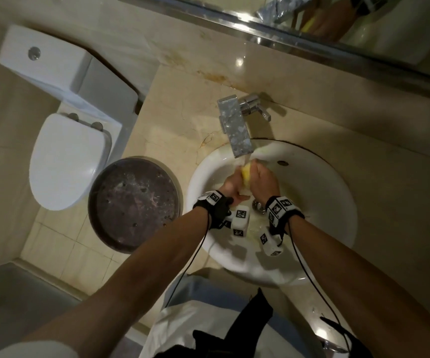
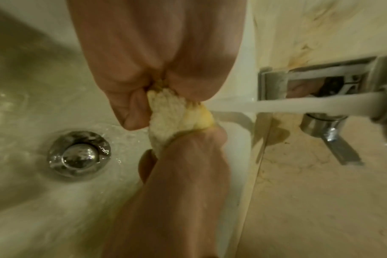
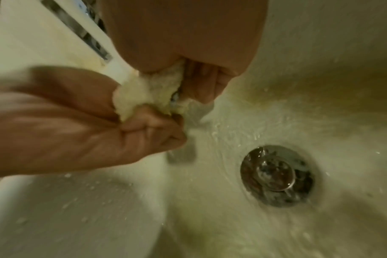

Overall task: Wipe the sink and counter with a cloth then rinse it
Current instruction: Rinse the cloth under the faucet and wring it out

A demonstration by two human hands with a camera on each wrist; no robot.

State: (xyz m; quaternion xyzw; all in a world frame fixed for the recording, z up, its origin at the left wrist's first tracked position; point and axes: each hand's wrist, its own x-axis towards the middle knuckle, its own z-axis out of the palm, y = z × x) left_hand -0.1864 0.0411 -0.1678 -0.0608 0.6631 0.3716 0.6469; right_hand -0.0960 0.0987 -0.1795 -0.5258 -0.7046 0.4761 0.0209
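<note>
A wet yellow cloth is bunched between both hands over the white sink, right under the water stream from the chrome tap. My left hand grips the cloth's left end and my right hand grips the right end. In the left wrist view the left hand pinches the cloth from above while the right hand clasps it from below. The right wrist view shows the right hand, the cloth and the left hand fisted around it.
Water runs over the basin toward the chrome drain plug. The beige stone counter surrounds the sink, with stains near the tap lever. A mirror hangs behind. A round dark bin and a toilet stand to the left.
</note>
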